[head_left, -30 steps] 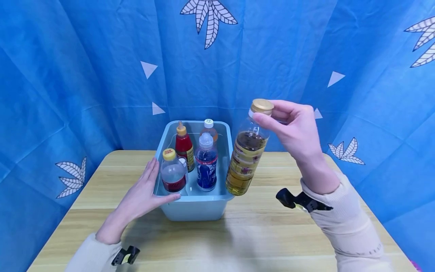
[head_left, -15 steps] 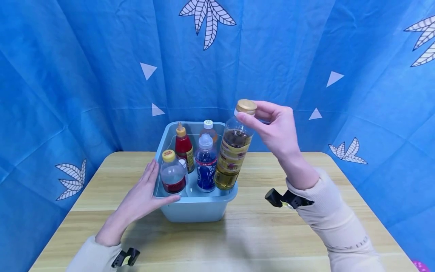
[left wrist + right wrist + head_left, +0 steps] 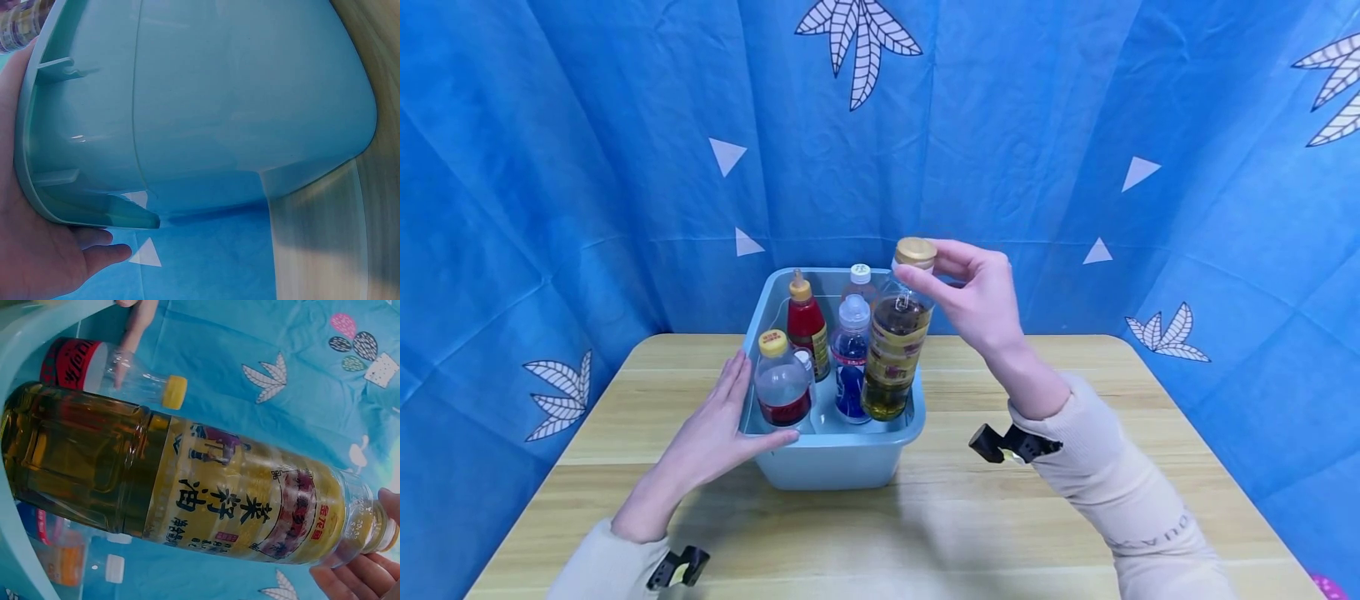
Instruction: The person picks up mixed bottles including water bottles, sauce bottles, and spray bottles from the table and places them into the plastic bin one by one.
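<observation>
My right hand (image 3: 976, 298) pinches a cooking oil bottle (image 3: 895, 358) by its neck, just under the gold cap. The bottle leans slightly, its lower end inside the light blue plastic bin (image 3: 831, 462) at the bin's right side. In the right wrist view the oil bottle (image 3: 231, 494) fills the middle, with a yellow label. My left hand (image 3: 718, 425) rests on the bin's near left corner, fingers along the left rim and thumb on the front rim. The left wrist view shows the hand (image 3: 37, 250) against the bin's rim, fingers fairly straight.
Inside the bin stand a yellow-capped bottle with a red label (image 3: 781, 383), a red sauce bottle (image 3: 807, 325), a blue drink bottle (image 3: 852, 375), a white-capped bottle (image 3: 860, 279) and a small white-capped one (image 3: 805, 360). The wooden table (image 3: 1000, 517) meets a blue curtain (image 3: 1000, 125) behind.
My right hand has carried the oil bottle leftward from beside the bin to over and into its right side, then lowered it a little. The left hand stays in place on the bin.
</observation>
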Demonstrator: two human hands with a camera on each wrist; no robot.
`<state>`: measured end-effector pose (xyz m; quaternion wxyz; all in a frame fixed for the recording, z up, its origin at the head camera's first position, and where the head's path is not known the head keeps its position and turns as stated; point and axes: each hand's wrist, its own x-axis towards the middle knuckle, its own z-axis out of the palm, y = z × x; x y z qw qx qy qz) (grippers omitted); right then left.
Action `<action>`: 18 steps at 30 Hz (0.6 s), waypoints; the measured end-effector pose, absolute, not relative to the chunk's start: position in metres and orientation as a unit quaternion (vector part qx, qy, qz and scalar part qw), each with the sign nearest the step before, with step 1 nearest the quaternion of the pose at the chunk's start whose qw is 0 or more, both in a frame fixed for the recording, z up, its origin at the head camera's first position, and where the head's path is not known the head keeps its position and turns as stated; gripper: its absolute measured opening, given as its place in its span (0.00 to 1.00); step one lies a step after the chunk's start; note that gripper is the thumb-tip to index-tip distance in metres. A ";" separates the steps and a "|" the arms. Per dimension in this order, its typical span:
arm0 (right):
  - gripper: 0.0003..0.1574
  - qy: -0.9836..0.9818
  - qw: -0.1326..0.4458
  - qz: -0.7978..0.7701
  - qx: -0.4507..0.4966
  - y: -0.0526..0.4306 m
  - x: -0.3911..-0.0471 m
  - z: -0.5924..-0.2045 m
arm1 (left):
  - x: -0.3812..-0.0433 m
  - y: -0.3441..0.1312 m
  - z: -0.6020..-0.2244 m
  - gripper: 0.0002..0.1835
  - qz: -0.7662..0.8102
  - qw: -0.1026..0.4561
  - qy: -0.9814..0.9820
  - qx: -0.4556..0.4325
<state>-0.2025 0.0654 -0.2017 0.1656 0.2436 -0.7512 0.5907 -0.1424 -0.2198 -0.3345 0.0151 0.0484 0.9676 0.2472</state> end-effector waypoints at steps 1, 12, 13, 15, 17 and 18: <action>0.21 -0.754 0.165 0.587 0.244 0.064 -0.203 -0.203 | -0.143 -0.220 -0.335 0.64 0.247 0.015 0.968 0.049; 0.21 -0.759 0.142 0.583 0.252 0.054 -0.208 -0.223 | -0.144 -0.220 -0.336 0.65 0.250 0.018 0.967 0.048; 0.21 -0.759 0.138 0.584 0.254 0.054 -0.208 -0.225 | -0.144 -0.220 -0.336 0.65 0.250 0.019 0.967 0.048; 0.22 -0.760 0.131 0.584 0.252 0.052 -0.209 -0.230 | -0.144 -0.220 -0.336 0.64 0.249 0.018 0.967 0.047; 0.23 -0.763 0.121 0.585 0.248 0.051 -0.208 -0.234 | -0.143 -0.221 -0.336 0.64 0.248 0.017 0.968 0.047; 0.23 -0.764 0.115 0.585 0.245 0.050 -0.208 -0.236 | -0.143 -0.221 -0.335 0.64 0.247 0.016 0.968 0.048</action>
